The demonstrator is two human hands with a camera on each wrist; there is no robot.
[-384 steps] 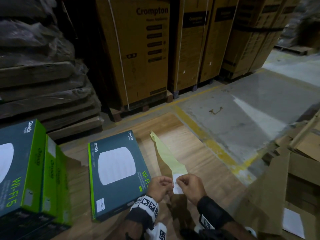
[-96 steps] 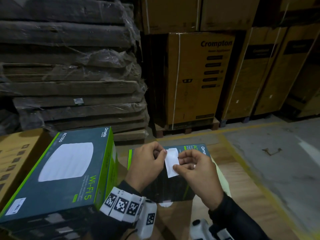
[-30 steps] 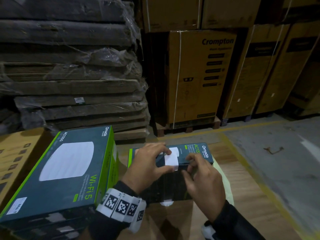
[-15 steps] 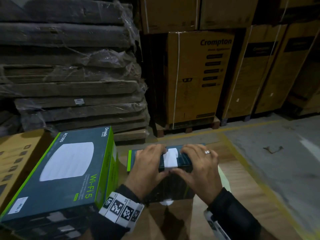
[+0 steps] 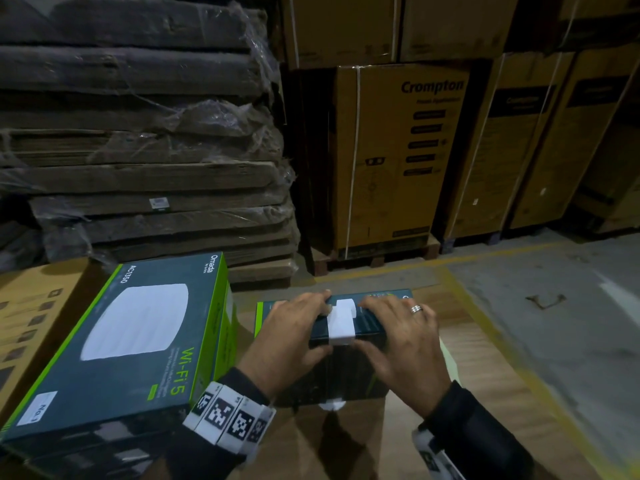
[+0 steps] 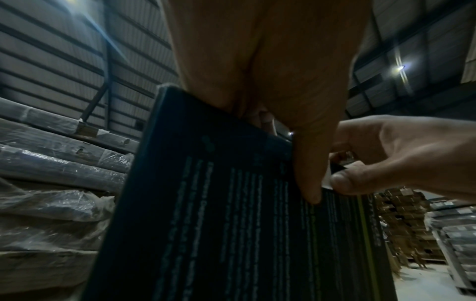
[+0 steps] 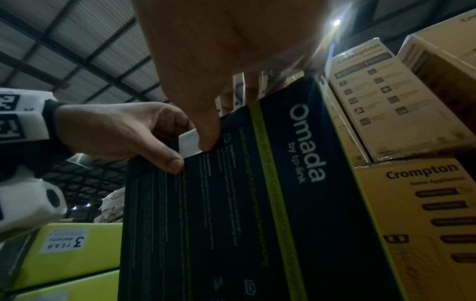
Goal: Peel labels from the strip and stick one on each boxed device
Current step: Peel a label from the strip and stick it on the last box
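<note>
Astride the white rectangular label (image 5: 341,322), left hand (image 5: 291,336) and right hand (image 5: 405,341) clamp the cardboard box (image 5: 349,375).

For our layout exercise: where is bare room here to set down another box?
Bare wooden surface right of the upright Omada box, toward the yellow floor line. Crowded left: only a narrow gap before the AC1350 box stack.

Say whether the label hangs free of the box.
No, the label lies flat on the box, bent over its top edge, with the left hand and right hand gripping the box beside it.
</note>
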